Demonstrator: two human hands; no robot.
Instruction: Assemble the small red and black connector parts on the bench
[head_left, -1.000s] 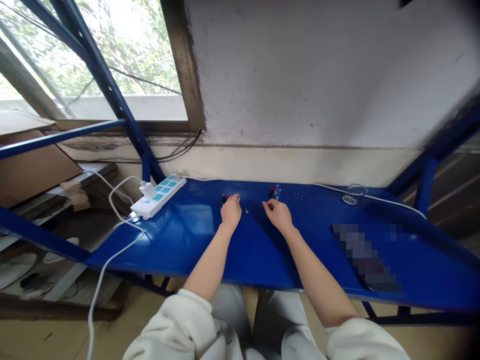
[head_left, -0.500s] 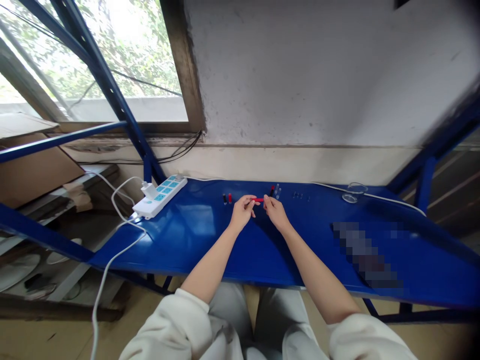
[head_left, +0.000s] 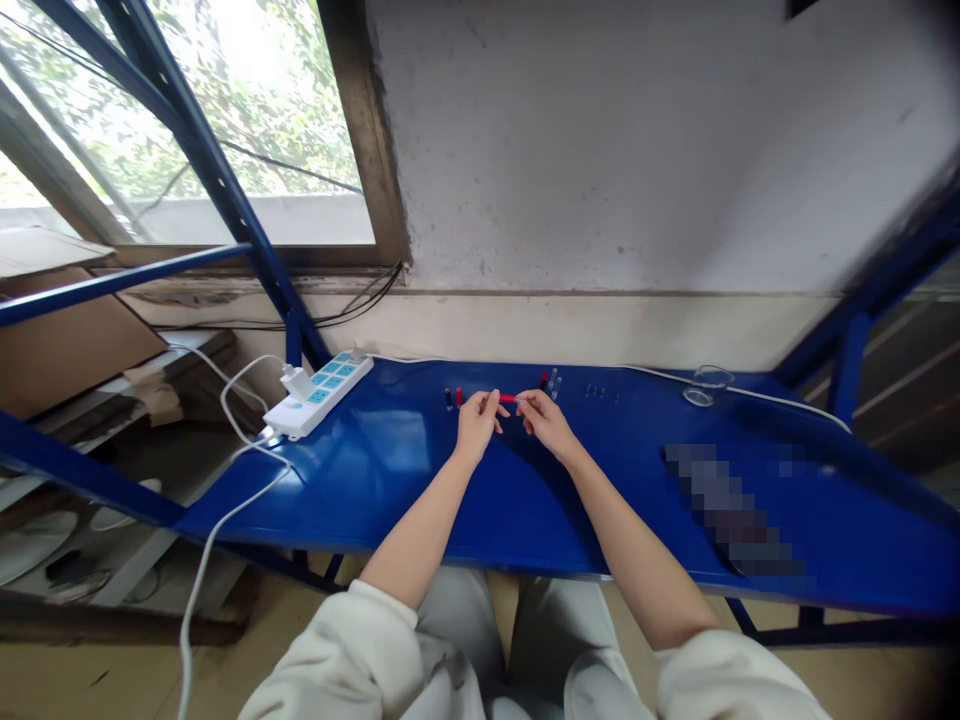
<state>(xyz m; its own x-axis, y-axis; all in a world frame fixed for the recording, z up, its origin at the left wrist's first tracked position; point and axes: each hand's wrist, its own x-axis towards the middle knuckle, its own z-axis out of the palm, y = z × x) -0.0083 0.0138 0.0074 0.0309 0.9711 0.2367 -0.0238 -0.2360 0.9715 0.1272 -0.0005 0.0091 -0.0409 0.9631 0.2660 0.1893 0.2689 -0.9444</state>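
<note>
A thin red pen-like tube [head_left: 508, 399] is held level between my two hands above the blue table. My left hand [head_left: 478, 420] pinches its left end between thumb and fingers. At its right end, the fingertips of my right hand [head_left: 544, 418] are closed around the tip, where something pale shows, too small to name. Left of my hands stand a short black cylinder [head_left: 448, 398] and a short red cylinder [head_left: 459, 397]. Behind my right hand are a red-and-black piece [head_left: 544, 380] and slim clear tubes [head_left: 555, 382].
Several tiny clear pieces [head_left: 594, 391] lie right of my hands. A white power strip [head_left: 321, 395] with a plug sits at the table's left end. Farther right are a white cable [head_left: 780, 400], a clear round item [head_left: 699, 396] and a blurred-out dark object [head_left: 731, 510] on the blue table [head_left: 525, 520].
My left hand and the red tube have shifted slightly left. My right fingers have slid toward the tube's right tip, and more of that end shows.
</note>
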